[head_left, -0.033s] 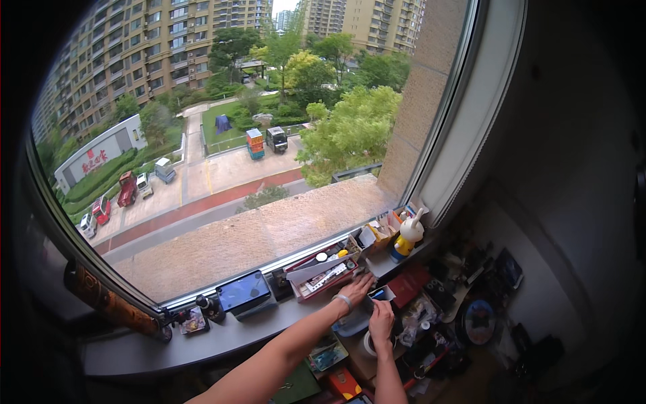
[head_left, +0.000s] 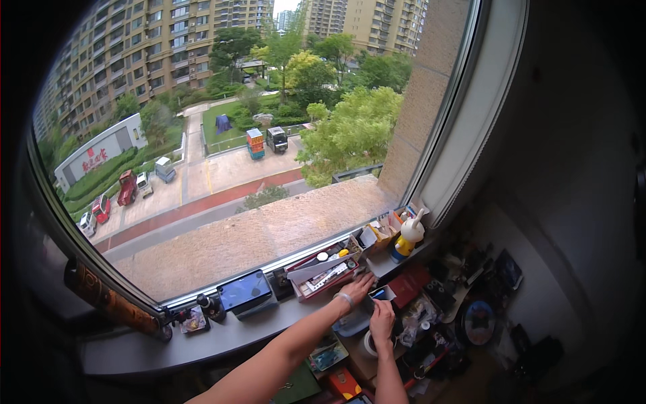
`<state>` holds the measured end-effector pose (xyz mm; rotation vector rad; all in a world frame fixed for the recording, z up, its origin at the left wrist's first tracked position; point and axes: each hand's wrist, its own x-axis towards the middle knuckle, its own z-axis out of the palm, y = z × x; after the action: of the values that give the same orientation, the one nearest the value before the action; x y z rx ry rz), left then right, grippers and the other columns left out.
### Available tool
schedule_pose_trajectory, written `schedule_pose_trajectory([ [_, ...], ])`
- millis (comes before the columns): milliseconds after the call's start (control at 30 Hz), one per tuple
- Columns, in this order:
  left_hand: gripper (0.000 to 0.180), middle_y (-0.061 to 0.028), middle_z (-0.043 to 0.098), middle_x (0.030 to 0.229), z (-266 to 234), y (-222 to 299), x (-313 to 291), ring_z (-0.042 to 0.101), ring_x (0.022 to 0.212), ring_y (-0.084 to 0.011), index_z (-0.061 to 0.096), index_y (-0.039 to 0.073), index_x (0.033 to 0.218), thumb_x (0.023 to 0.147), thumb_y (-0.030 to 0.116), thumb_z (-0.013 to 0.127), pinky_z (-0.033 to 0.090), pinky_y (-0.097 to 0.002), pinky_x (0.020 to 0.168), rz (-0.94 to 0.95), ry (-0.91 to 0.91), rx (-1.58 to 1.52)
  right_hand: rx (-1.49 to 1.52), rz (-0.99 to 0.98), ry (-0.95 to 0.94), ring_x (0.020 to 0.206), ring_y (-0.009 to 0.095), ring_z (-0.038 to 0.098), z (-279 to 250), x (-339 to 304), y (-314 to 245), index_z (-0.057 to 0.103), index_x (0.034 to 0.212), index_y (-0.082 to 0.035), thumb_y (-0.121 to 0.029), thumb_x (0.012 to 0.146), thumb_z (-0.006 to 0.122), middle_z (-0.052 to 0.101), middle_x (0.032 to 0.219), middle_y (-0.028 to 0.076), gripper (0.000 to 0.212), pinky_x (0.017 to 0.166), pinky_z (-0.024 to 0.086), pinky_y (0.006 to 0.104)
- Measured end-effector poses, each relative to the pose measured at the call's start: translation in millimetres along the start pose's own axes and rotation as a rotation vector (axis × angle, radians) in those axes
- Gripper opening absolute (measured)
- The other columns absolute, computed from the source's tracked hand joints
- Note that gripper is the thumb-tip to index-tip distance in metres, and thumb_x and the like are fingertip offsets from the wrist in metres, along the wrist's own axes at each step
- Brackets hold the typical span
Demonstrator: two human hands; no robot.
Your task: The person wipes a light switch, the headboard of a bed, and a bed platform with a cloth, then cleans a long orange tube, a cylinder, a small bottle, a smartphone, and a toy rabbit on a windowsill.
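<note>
My left hand, with a pale band at the wrist, reaches to the windowsill edge. Its fingers are stretched out beside an open red box that holds a white strip and small items. Just to the right and nearer me, my right hand has its fingertips closed at the near rim of a small white box, which has something blue inside. What lies under the left fingers is too small to make out.
Along the sill stand a blue-topped box, a dark bottle, and a rabbit figure at the right. Below, a crowded surface holds a red case, plastic bags and a white roll.
</note>
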<state>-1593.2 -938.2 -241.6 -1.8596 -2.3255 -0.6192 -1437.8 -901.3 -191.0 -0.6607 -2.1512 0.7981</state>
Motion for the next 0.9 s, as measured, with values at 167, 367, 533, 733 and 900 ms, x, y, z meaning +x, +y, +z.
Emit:
schedule_pose_trajectory([
  [167,0.048,-0.0120,0.037,0.146,-16.8,3.6,7.2,0.038,0.133,-0.0302,0.043,0.001,0.134,0.086,0.006,0.044,0.044,-0.0378,0.102,-0.090,-0.127,-0.246,-0.014,0.005,-0.014,0.088,0.038,0.060,2.8,2.0,5.2,0.064,0.101,-0.001,0.000,0.086,0.053,0.061,0.096,0.017,0.019,0.076,0.047,0.0428],
  [367,0.053,-0.0157,0.039,0.142,-20.4,24.2,-52.1,0.039,0.131,-0.0309,0.038,-0.001,0.136,0.084,0.005,0.046,0.037,-0.0352,0.108,-0.092,0.178,-0.020,-0.045,-0.010,-0.034,0.089,0.037,0.061,7.6,7.2,3.7,0.065,0.098,0.002,-0.001,0.086,0.053,0.062,0.094,0.018,0.017,0.078,0.048,0.0412],
  [533,0.057,-0.0172,0.037,0.145,-48.3,48.2,-114.1,0.039,0.132,-0.0318,0.035,-0.001,0.140,0.083,0.004,0.044,0.032,-0.0368,0.112,-0.171,0.133,-0.077,-0.042,0.001,-0.010,0.088,0.037,0.060,-3.0,3.6,13.0,0.064,0.099,0.001,0.000,0.085,0.053,0.062,0.093,0.018,0.017,0.078,0.048,0.0414],
  [733,0.065,-0.0221,0.034,0.146,-110.0,50.2,-205.8,0.034,0.135,-0.0370,0.031,0.000,0.142,0.079,-0.006,0.042,0.029,-0.0406,0.113,-0.533,0.205,-0.214,-0.034,-0.004,-0.028,0.088,0.037,0.059,5.7,2.0,9.8,0.064,0.101,0.001,0.001,0.085,0.053,0.060,0.094,0.018,0.019,0.078,0.048,0.0416],
  [900,0.067,-0.0248,0.034,0.144,-100.4,31.4,-190.6,0.033,0.135,-0.0388,0.031,-0.004,0.140,0.075,-0.009,0.044,0.029,-0.0415,0.113,-0.458,0.163,-0.161,-0.037,-0.008,-0.038,0.089,0.037,0.059,6.1,1.6,5.1,0.063,0.102,0.001,0.001,0.086,0.051,0.060,0.095,0.018,0.020,0.079,0.048,0.0415],
])
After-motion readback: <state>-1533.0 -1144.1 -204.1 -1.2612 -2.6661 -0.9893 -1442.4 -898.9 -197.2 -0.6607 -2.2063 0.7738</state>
